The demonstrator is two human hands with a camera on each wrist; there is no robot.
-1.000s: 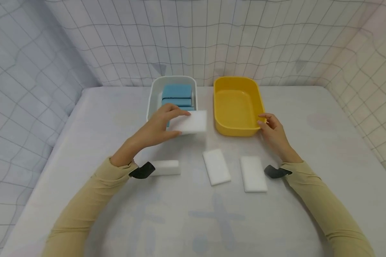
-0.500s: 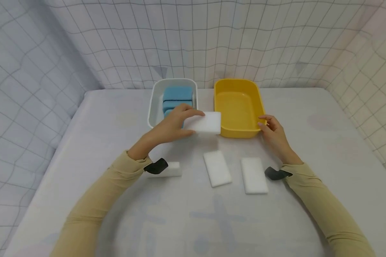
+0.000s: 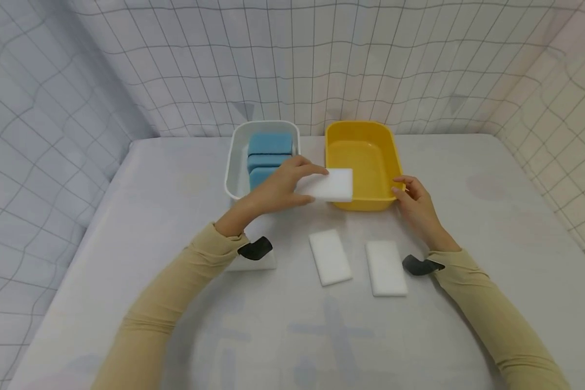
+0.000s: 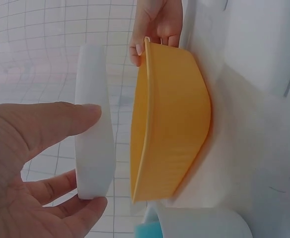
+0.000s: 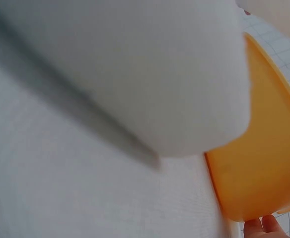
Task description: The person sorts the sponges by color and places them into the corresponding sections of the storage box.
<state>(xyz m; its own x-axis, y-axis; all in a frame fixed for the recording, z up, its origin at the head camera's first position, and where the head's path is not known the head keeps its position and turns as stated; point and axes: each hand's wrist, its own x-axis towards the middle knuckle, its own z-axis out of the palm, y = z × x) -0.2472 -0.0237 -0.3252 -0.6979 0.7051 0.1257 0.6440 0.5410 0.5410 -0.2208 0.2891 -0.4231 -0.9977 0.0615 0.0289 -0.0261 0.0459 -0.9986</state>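
My left hand (image 3: 285, 187) pinches a white sponge block (image 3: 335, 185) between thumb and fingers. In the head view the block overlaps the near left corner of a yellow basin (image 3: 365, 162); the left wrist view shows it edge-on, apart from the rim. My right hand (image 3: 417, 208) grips the basin's near right rim, fingers over the edge and thumb at it. Only that hand's fingertips (image 5: 261, 225) show in the right wrist view, against the basin wall. No sponge shows inside the basin.
Left of the basin stands a white tub (image 3: 235, 168) with several blue sponges (image 3: 270, 143) in it. Nearer lie two flat white sponges (image 3: 330, 257) and a third white block (image 3: 255, 264), partly hidden by the left wrist. Grid-patterned cloth walls (image 3: 292, 59) surround the table.
My left hand has carried the white sponge rightward, from over the white tub's front to the yellow basin's near left corner. The right hand keeps its grip on the rim.
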